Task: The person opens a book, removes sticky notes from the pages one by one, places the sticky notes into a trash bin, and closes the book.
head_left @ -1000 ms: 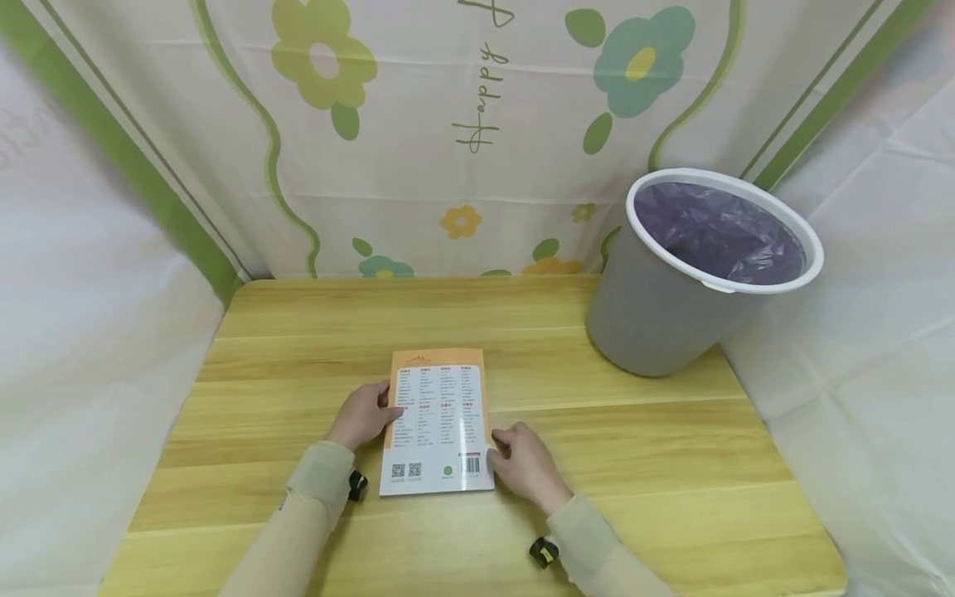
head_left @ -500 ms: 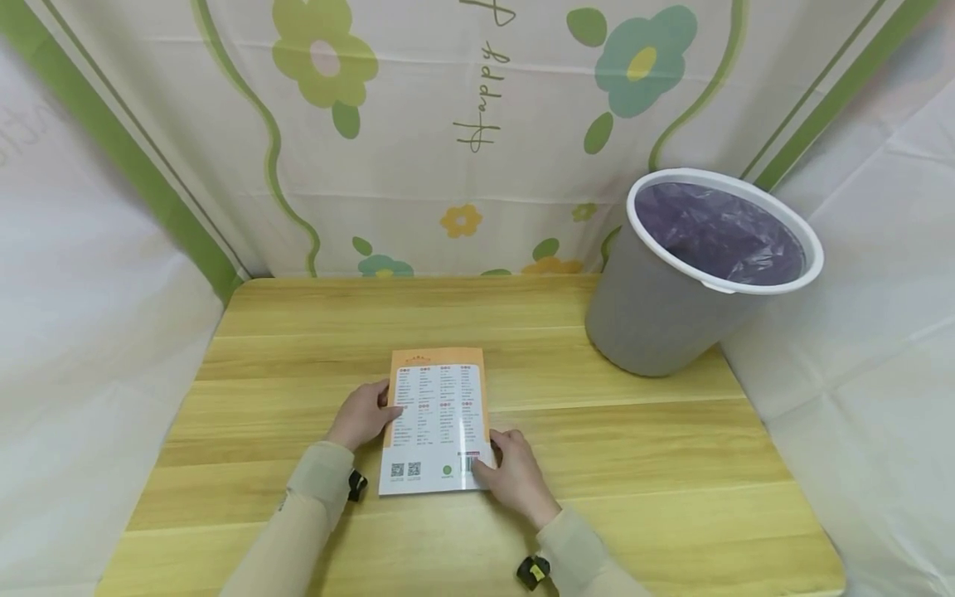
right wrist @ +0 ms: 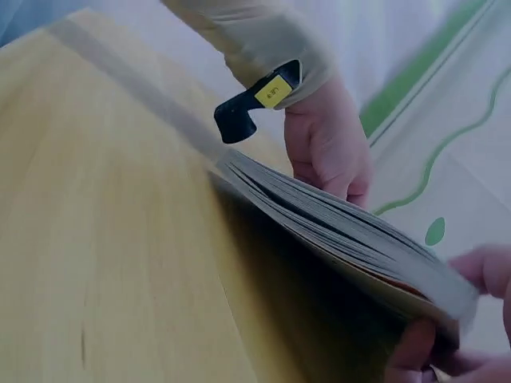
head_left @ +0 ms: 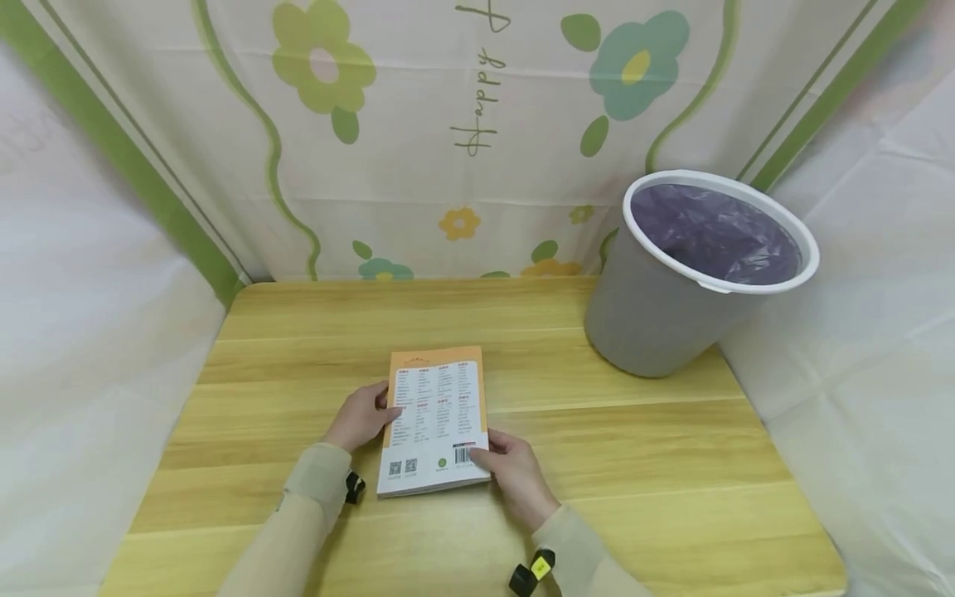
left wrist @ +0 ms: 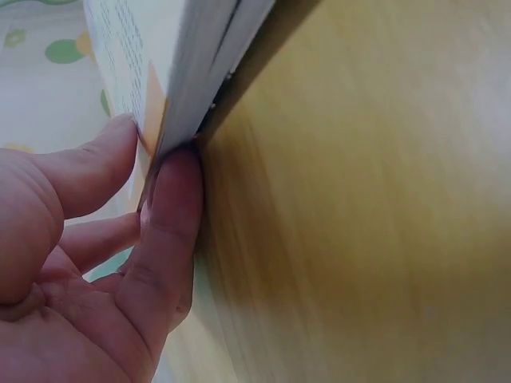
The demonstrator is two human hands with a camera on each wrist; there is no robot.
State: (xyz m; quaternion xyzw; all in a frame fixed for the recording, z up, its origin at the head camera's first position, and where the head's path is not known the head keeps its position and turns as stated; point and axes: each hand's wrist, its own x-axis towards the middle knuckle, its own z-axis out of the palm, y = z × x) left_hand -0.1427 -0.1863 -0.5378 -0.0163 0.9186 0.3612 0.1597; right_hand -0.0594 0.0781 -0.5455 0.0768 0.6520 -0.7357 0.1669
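A paperback book (head_left: 433, 423) lies back cover up, its text columns, QR codes and barcode showing. My left hand (head_left: 360, 417) holds its left edge, thumb on the cover. In the left wrist view, the thumb and fingers of that hand (left wrist: 96, 271) grip the book (left wrist: 172, 72) at its edge. My right hand (head_left: 518, 481) pinches the lower right corner, thumb over the barcode area. Seen from the right wrist, the page edges of the book (right wrist: 335, 231) are tilted, and its right side is raised off the table with a dark shadow beneath.
A grey waste bin (head_left: 649, 307) with a white rim and purple liner stands at the table's back right. The wooden table (head_left: 298, 332) meets a floral cloth (head_left: 418, 149) behind, with white cloth at both sides.
My right hand has shifted left onto the book's lower right corner and gripped it, and that side has risen. My left hand has stayed at the left edge.
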